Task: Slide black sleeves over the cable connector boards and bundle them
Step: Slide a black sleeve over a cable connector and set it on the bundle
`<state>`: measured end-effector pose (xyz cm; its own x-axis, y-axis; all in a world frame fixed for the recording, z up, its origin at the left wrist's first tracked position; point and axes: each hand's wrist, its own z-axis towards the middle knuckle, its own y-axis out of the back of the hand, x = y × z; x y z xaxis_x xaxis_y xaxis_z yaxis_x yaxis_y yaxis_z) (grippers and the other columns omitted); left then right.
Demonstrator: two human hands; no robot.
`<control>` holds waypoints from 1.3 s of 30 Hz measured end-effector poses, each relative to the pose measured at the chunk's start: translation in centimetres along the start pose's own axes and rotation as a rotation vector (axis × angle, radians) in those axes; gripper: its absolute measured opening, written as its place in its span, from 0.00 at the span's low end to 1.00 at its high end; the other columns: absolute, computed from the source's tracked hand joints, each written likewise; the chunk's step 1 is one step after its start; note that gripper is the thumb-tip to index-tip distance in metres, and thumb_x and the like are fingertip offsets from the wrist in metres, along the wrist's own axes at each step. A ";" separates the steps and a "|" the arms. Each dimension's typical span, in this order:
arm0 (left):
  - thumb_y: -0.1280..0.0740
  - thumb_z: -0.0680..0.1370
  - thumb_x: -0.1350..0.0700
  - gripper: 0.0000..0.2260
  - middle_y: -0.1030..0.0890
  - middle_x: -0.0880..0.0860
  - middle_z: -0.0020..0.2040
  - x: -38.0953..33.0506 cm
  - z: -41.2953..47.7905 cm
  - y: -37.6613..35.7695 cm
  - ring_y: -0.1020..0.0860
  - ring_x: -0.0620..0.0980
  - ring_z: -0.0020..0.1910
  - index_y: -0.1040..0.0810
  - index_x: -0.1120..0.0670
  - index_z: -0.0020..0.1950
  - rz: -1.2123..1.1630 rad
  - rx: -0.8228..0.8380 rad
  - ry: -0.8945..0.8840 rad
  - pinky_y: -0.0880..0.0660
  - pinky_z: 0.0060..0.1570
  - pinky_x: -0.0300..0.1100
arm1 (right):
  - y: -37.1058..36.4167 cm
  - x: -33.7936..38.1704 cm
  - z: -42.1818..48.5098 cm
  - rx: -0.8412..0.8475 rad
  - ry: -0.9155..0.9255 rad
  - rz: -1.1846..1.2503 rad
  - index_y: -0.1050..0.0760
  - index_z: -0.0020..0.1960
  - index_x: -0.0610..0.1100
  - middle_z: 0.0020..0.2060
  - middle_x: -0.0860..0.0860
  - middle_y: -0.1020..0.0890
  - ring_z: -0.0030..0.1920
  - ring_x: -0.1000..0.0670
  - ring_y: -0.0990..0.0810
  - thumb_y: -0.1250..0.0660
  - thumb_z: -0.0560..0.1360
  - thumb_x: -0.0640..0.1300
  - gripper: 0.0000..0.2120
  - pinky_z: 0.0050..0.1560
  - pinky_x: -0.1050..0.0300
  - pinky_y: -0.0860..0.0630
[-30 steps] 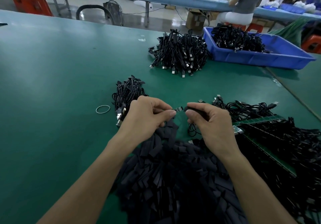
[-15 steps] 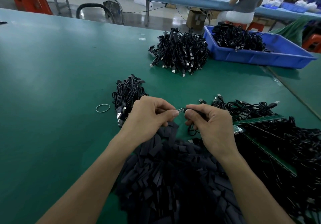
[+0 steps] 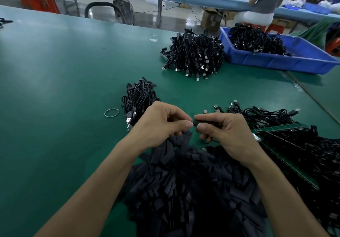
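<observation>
Pinching the black sleeve between thumb and forefinger, the right hand holds it just above the bench, beyond the heap of loose sleeves. The left hand meets it end to end, its fingers nipped at the sleeve's mouth; the connector board is hidden. Light, soft and easily flattened, the sleeve is probably best gripped by its edges, keeping the mouth open, while the thin cable hangs limp.
</observation>
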<state>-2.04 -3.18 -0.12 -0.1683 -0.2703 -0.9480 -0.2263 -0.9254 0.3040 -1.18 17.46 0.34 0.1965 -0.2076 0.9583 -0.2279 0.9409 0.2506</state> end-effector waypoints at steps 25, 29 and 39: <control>0.24 0.74 0.48 0.07 0.15 0.45 0.33 0.7 0.1 0.4 0.20 0.39 0.30 0.15 0.47 0.37 0.142 -0.101 0.094 0.24 0.34 0.35 | -1.4 -0.6 -1.0 -0.173 0.099 -0.065 0.17 0.51 0.52 0.38 0.52 0.14 0.35 0.54 0.16 0.27 0.74 0.36 0.12 0.38 0.65 0.22; 0.24 0.74 0.49 0.07 0.15 0.45 0.33 0.8 0.1 0.2 0.21 0.41 0.31 0.15 0.46 0.36 0.145 -0.079 0.074 0.24 0.35 0.39 | -1.5 -0.6 -0.7 -0.120 0.085 -0.067 0.18 0.52 0.54 0.37 0.54 0.14 0.35 0.56 0.17 0.27 0.74 0.36 0.14 0.38 0.67 0.23; 0.23 0.74 0.51 0.04 0.14 0.47 0.35 0.2 -0.1 0.4 0.17 0.50 0.36 0.14 0.47 0.39 0.105 -0.036 0.057 0.19 0.46 0.57 | -1.5 -0.8 -0.8 -0.155 0.110 -0.058 0.16 0.49 0.52 0.35 0.51 0.14 0.34 0.53 0.17 0.28 0.76 0.37 0.11 0.37 0.64 0.23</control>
<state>-2.06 -3.66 -0.24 -0.1342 -0.3795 -0.9154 -0.1759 -0.9000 0.3989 -0.21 16.41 -0.89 0.3096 -0.2407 0.9199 -0.0651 0.9598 0.2731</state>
